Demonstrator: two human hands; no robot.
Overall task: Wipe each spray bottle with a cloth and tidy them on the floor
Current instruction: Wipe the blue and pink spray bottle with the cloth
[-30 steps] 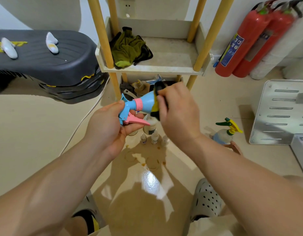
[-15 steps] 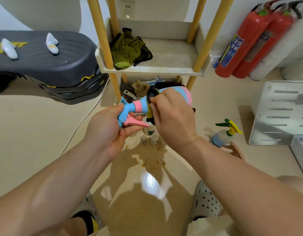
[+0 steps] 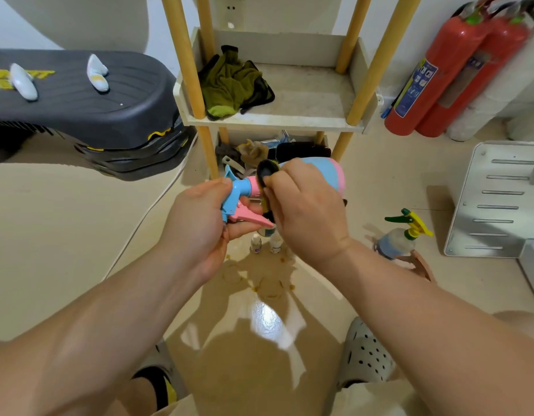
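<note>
Spray bottle (image 3: pixel 322 174), blue w/ pink bands, is held sideways in mid-air, above the floor (image 3: pixel 64 235) and in front of a low shelf unit (image 3: pixel 274 121). Trigger head is pointed L, base R. It is judged to be held level like this so the neck can be reached by the cloth, w/ one hand kept free for rubbing.

A 2nd spray bottle (image 3: pixel 401 235), clear w/ a green and yellow trigger, is stood upright on the floor to the R, well apart from the hands. It is prob. parked there as part of the tidying; whether it has been wiped cannot be told. Small bottles (image 3: pixel 256 244) are stood on the floor directly below the held bottle, near brown stains (image 3: pixel 259 283). A green rag (image 3: pixel 229 82) is heaped on the shelf. Two red fire extinguishers (image 3: pixel 440 76) are leaned at the wall, far R.

L hand (image 3: pixel 199 217) is wrapped round the trigger head: fingers are curled under the pink trigger, thumb is laid on top near the nozzle. The bottle is steadied from this end.

R hand (image 3: pixel 304 211) is closed round a dark cloth (image 3: pixel 265 172) w/ a yellow edge. The cloth is pinched btwn thumb and fingers and pressed against the neck, beside the pink collar. Most of the cloth is hidden by the hand, so how far it is wrapped round cannot be told.
</note>
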